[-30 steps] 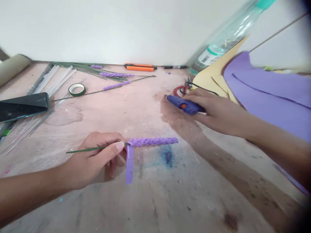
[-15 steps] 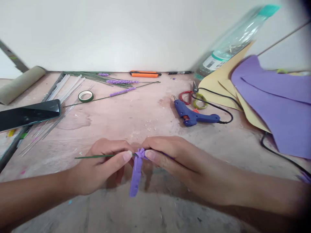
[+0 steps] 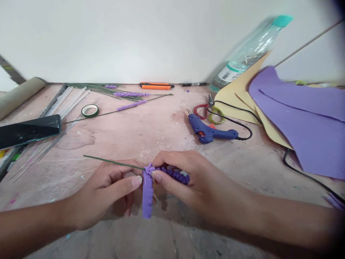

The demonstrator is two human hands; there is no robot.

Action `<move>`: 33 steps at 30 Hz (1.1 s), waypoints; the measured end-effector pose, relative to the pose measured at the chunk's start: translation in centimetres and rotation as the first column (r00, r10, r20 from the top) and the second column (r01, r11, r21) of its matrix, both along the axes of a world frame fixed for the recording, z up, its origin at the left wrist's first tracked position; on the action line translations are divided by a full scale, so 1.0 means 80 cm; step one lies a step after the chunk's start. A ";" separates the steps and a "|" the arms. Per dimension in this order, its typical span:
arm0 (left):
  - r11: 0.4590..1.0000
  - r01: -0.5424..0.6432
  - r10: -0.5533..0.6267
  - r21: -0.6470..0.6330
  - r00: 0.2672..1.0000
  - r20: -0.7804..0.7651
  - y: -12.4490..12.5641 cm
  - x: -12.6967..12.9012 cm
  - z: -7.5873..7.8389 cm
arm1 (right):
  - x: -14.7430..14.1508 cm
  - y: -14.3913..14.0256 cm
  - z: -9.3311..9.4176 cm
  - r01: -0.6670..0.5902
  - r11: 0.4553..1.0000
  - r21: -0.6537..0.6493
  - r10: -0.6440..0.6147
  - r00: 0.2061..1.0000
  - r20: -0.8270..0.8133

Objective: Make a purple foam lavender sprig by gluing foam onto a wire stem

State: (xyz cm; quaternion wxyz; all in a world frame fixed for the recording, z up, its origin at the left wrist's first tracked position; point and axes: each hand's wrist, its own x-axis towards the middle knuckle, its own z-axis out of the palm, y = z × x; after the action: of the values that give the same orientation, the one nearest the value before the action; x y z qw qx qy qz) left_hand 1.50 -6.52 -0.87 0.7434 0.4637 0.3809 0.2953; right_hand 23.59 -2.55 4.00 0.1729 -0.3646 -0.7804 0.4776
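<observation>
Purple, ruffled: the flower spike [image 3: 177, 176] lay nearer the wearer than the glue gun [image 3: 211, 133] and to its left, a purple strip [image 3: 147, 201] hanging from its base. Right hand [image 3: 202, 181] clamped on the spike there. Left hand [image 3: 105, 189]: thumb and forefinger apart, green stem [image 3: 107, 160] passing over; contact unclear. Scissors [image 3: 211, 101] just behind the glue gun; purple sheets [image 3: 299, 122] to its right; tape roll [image 3: 91, 115] and phone [image 3: 31, 131] well left of it.
</observation>
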 end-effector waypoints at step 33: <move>0.994 0.096 -0.088 0.049 0.985 -0.148 0.002 0.005 0.012 | -0.001 -0.008 -0.004 0.061 0.997 -0.039 -0.063 0.995 -0.074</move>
State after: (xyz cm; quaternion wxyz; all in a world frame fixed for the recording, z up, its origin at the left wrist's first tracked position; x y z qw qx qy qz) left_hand 1.94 -6.39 0.12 0.7132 0.5217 0.4040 0.2366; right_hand 23.50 -3.16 3.70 0.2104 -0.3735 -0.7527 0.4997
